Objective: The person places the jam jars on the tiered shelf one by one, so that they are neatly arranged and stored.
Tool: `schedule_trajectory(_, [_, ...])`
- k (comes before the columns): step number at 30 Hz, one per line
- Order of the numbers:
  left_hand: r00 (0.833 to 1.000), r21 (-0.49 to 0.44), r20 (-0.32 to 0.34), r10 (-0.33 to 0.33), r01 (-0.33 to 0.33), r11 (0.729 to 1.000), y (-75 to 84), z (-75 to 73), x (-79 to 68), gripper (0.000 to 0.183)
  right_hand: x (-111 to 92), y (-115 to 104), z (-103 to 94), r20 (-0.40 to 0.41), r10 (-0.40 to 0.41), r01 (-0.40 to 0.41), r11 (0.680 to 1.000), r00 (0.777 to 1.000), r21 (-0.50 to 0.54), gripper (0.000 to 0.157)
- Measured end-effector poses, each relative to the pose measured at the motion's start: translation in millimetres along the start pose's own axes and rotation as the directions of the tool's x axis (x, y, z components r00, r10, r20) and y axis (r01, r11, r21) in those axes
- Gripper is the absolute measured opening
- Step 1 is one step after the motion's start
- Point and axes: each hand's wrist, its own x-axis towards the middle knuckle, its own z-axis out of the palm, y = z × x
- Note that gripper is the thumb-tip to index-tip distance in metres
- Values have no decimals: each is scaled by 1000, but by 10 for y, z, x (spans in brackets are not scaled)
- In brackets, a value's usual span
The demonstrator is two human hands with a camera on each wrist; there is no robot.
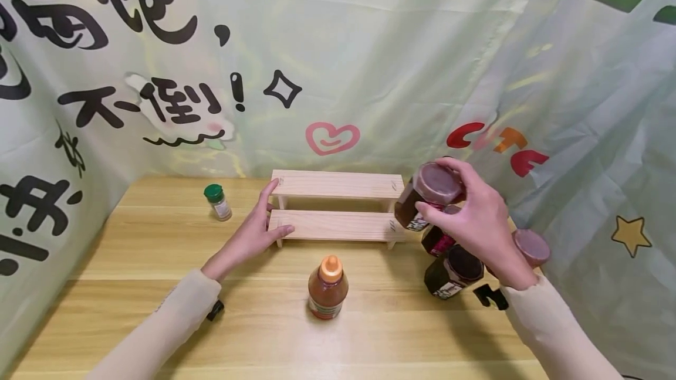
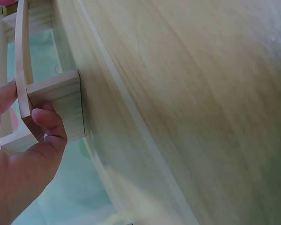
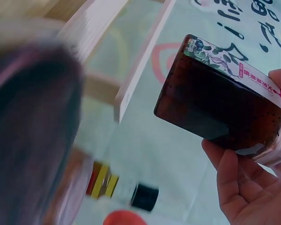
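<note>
My left hand (image 1: 257,228) holds the left end of a two-step wooden rack (image 1: 338,226). In the left wrist view, thumb and fingers lie on either side of the end of one board (image 2: 24,70). My right hand (image 1: 484,210) grips a dark-filled jar (image 1: 437,185) with a pinkish lid, raised and tilted beside the right end of the rack. The right wrist view shows the jar's dark side and a printed label (image 3: 234,70), with fingers around the lid end. Under this hand stand more dark jars (image 1: 449,274), partly hidden by it.
An orange-capped sauce bottle (image 1: 327,292) stands in front of the rack. A small green-capped shaker (image 1: 217,203) is to its left. At the right edge, another pinkish lid (image 1: 531,246) shows behind my forearm. A printed cloth (image 1: 369,63) hangs behind the wooden table (image 1: 253,333).
</note>
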Motion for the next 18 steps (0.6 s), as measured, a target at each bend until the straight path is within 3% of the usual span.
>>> schedule_trajectory(10, [1000, -4, 15, 17, -17, 1000, -14, -9, -6, 114, 291, -245, 473, 41, -64, 59, 994, 997, 95, 77])
schedule_trajectory(18, [999, 4, 27, 18, -18, 1000, -27, -15, 2, 112, 484, -437, 794, 64, -101, 94, 990, 993, 109, 80])
